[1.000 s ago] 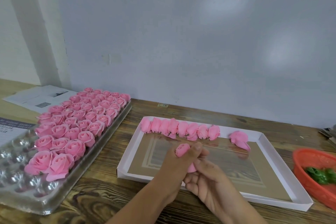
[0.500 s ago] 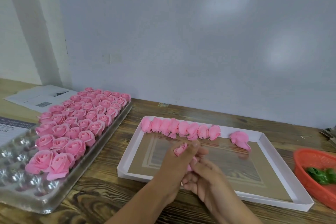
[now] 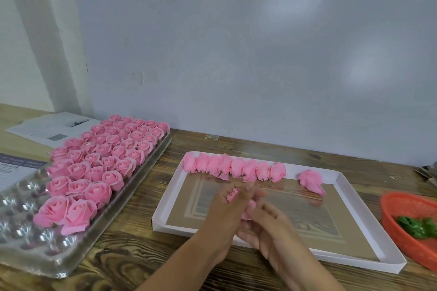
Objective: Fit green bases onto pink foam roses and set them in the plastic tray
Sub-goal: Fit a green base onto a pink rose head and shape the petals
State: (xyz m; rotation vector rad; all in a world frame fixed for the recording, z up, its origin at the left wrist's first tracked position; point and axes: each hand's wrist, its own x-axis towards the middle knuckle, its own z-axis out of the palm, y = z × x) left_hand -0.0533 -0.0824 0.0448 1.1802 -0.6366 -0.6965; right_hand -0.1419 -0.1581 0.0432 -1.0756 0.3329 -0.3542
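Pink foam rose in hand: a small bud is pinched between the thumb and fingertips of the left hand, above the near-left part of the white cardboard tray.
Right hand: seen palm-up beside and touching the left hand, its fingers curled around more pink foam; how much is held cannot be told.
White cardboard tray with a glossy brown floor: laid flat at the centre of the wooden table.
Row of pink foam rosebuds: eight are lined up on their sides along the tray's far edge, touching one another; a looser pink bloom lies apart to their right.
Clear plastic blister tray: set on the left, its far cups filled with open pink roses, its nearest cups bare.
Red plastic mesh basket: seen at the right edge, with green plastic bases inside.
Printed paper sheets: laid behind the blister tray.
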